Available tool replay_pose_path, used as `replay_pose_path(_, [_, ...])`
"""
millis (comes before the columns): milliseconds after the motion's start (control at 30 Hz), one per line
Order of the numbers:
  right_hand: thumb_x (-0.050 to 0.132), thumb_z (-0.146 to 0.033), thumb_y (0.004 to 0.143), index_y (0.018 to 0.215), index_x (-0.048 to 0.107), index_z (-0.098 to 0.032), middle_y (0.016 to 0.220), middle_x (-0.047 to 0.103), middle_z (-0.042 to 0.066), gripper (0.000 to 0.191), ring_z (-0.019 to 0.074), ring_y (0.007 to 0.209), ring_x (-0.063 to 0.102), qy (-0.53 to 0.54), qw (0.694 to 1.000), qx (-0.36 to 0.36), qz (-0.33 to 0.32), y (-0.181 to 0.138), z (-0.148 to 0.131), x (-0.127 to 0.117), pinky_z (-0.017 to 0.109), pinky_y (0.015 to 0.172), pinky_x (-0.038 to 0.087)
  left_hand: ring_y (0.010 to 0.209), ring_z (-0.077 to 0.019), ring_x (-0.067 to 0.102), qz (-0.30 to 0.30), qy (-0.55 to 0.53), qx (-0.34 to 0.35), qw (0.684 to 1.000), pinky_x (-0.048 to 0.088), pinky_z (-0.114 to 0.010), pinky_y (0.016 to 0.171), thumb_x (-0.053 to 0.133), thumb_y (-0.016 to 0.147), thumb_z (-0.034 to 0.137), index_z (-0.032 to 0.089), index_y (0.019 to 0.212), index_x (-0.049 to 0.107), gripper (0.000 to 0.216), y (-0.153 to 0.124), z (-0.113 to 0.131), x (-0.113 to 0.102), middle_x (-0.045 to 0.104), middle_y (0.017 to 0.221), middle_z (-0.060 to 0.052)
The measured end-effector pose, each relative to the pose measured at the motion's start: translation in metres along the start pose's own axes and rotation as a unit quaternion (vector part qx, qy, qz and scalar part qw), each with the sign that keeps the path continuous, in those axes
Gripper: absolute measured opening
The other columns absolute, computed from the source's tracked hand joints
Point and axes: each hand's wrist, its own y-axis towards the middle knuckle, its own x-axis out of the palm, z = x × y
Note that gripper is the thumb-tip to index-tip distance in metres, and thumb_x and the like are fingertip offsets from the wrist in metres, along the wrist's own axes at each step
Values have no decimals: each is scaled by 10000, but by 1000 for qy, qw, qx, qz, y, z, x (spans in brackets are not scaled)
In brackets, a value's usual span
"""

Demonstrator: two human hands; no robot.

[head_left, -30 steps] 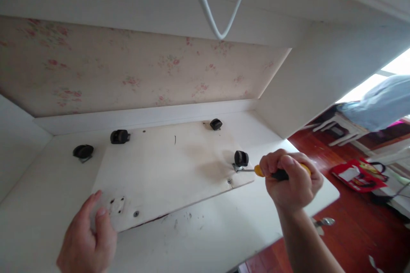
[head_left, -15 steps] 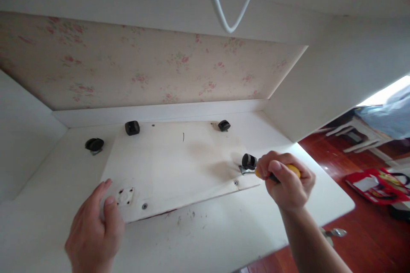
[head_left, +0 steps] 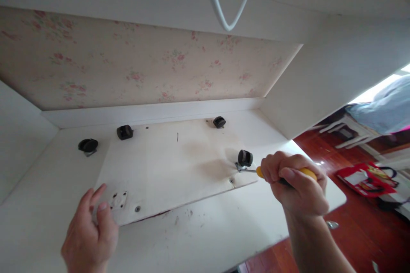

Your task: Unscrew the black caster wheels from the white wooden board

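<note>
My right hand (head_left: 296, 183) is wrapped round the yellow-and-black handle of a screwdriver (head_left: 308, 173). The screwdriver's thin metal shaft points left, and its tip is at the mounting plate of a black caster wheel (head_left: 245, 158). That caster stands on the right front corner of a white panel (head_left: 166, 170), which lies on a white surface. At the panel's left front corner, my left hand (head_left: 91, 232) is open with fingers apart. I cannot tell whether it touches the panel. Close to its fingertips is a square mark with screw holes (head_left: 119, 200).
Two more casters (head_left: 124, 132) (head_left: 219, 122) stand along the panel's back edge. A loose caster (head_left: 88, 146) lies left of the panel. White side walls enclose the surface (head_left: 198, 239). A white cord (head_left: 228, 25) hangs overhead. On the floor at right is a red bag (head_left: 365, 179).
The view has shifted slightly. My right hand sits farther right of the caster, exposing more of the screwdriver's shaft. My left hand's fingers have spread and lifted somewhat.
</note>
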Motion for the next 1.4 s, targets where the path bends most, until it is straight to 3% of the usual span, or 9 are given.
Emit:
replay_pose_path(333, [643,-174,789,750,631,-214,654,562,10,57,144,538,466,-35,988,68,-136,2,1,-15,317,471,336,1135,-394,609,37,-16,14,999,491,-584,946,356,933,450,193,1387,487,538,1,-3,6,637,1293,-143])
replay_pose_path(500, [664,-214,802,718,600,-222,593,521,-12,106,128,497,426,-5,988,93,-121,10,4,-13,293,455,303,1157,-375,599,38,-19,26,999,480,-556,983,372,922,450,184,1361,524,536,0,-9,8,635,1292,-143])
replay_pose_path(667, [497,-598,875,709,622,-206,530,491,-2,444,129,433,380,14,994,68,-81,10,6,-4,294,427,272,1141,-368,608,55,-18,26,998,488,-530,982,380,916,438,161,1346,553,541,-1,-4,7,633,1290,-153])
replay_pose_path(900, [525,-269,858,780,682,-175,690,576,47,198,173,629,542,-81,996,26,-38,5,-7,4,327,538,385,1162,-366,598,51,-23,28,998,488,-523,983,386,924,413,141,1319,574,515,-1,-4,6,623,1301,-159])
replay_pose_path(967, [587,-206,804,835,667,-188,742,563,24,88,163,662,551,-85,996,21,22,1,-11,6,317,563,401,1163,-364,598,48,-16,21,999,489,-523,980,389,923,411,163,1330,564,508,-1,-6,6,625,1303,-143])
replay_pose_path(1067, [641,-130,752,799,597,-214,730,506,-28,106,133,634,542,-78,988,-12,130,-8,-14,9,321,621,444,1158,-354,603,44,-12,2,999,498,-518,964,386,916,413,212,1343,553,500,-1,-11,8,623,1315,-110])
replay_pose_path(1167, [656,-240,825,742,574,-219,736,485,-32,119,128,616,546,-101,978,-52,175,-18,-18,11,352,661,480,1200,-334,576,24,-19,-5,1000,487,-508,981,415,913,398,270,1363,529,482,-1,-18,11,599,1351,-81])
replay_pose_path(1300, [716,-472,808,802,637,-219,765,532,5,266,179,647,584,-156,974,-90,140,-24,-19,11,366,588,499,1223,-307,556,22,-30,7,999,469,-491,1003,438,919,375,294,1383,499,475,-3,-26,13,600,1345,-67])
replay_pose_path(1400, [676,-494,840,813,653,-206,741,566,28,290,194,640,592,-188,968,-110,123,-23,-14,12,359,540,493,1214,-302,558,29,-31,9,999,471,-484,996,442,918,365,295,1381,499,472,-3,-25,14,608,1331,-64])
